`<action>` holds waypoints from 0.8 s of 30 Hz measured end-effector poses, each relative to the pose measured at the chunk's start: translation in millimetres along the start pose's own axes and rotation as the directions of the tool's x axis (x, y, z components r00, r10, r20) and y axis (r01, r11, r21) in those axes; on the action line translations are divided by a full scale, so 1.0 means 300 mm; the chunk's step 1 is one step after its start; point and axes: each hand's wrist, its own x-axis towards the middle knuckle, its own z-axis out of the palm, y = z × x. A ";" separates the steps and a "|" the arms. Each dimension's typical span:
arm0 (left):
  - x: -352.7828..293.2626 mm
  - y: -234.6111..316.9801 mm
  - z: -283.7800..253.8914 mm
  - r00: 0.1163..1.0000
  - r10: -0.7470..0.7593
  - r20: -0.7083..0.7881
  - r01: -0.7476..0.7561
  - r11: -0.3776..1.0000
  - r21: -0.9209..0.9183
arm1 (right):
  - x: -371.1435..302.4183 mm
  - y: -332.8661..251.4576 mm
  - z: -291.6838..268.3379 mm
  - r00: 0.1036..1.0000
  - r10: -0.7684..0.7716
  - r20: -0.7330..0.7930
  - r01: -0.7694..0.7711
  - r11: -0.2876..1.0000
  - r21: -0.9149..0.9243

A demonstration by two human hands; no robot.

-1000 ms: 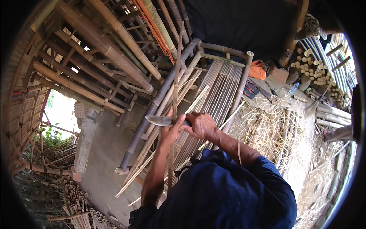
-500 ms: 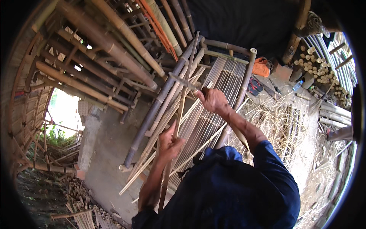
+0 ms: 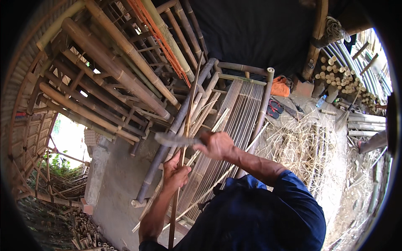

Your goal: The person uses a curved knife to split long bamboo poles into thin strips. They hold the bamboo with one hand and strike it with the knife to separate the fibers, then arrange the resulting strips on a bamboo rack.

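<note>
My left hand [image 3: 176, 172] is closed around a long, thin bamboo strip [image 3: 189, 112] that runs from beside my body up toward the far end of the bamboo frame. My right hand [image 3: 217, 145] grips a knife by its handle. Its curved blade [image 3: 173, 139], blurred by motion, lies across the strip just beyond my left hand. Below both hands stretches a bamboo bench frame [image 3: 157, 161] with a slatted bed [image 3: 234, 119] of narrow parallel strips. Several loose pale strips [image 3: 208, 112] rest along its left side.
Bamboo furniture frames [image 3: 113, 69] are stacked at the far left. Shavings [image 3: 301, 146] cover the floor on the right. An orange bag [image 3: 279, 86], sandals [image 3: 274, 108] and a plastic bottle [image 3: 321, 101] lie beyond them. Cut bamboo poles [image 3: 339, 75] are piled at the far right.
My right hand has drawn the knife nearer along the strip, toward my left hand. My left hand still holds the strip, slightly lower and further left in view.
</note>
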 end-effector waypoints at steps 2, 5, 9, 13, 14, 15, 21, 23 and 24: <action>-0.026 -0.013 -0.027 1.000 -0.002 0.029 0.002 1.000 0.003 | 0.000 0.005 -0.003 1.000 0.021 0.009 -0.020 0.993 -0.113; -0.064 -0.045 -0.010 0.995 0.028 0.091 -0.042 0.986 0.161 | 0.066 0.230 -0.053 0.965 0.247 -0.089 -0.253 0.965 -0.070; -0.066 -0.036 -0.027 0.995 -0.005 0.095 -0.012 0.984 0.180 | -0.004 0.108 -0.028 0.957 -0.102 -0.273 0.062 0.987 -0.151; -0.149 -0.107 -0.053 0.982 0.066 0.180 -0.092 0.985 0.145 | 0.068 0.350 -0.165 0.872 0.448 -0.196 -0.444 0.894 0.067; -0.166 -0.117 -0.066 0.975 0.103 0.195 -0.139 0.975 0.176 | 0.085 0.413 -0.192 0.845 0.474 -0.248 -0.470 0.879 0.076; -0.205 -0.146 -0.109 0.973 0.096 0.210 -0.144 0.963 0.229 | 0.093 0.454 -0.219 0.815 0.501 -0.291 -0.498 0.863 0.089; -0.348 -0.154 -0.179 0.993 0.012 0.119 -0.039 0.973 0.227 | 0.147 0.622 -0.385 0.752 0.582 -0.308 -0.598 0.800 0.052; -0.393 -0.184 -0.229 0.986 0.069 0.150 -0.115 0.938 0.326 | 0.155 0.650 -0.419 0.761 0.448 -0.468 -0.511 0.859 -0.009; -0.419 -0.172 -0.230 0.994 -0.040 0.104 -0.008 0.904 0.427 | 0.160 0.718 -0.435 0.757 0.341 -0.557 -0.442 0.895 -0.053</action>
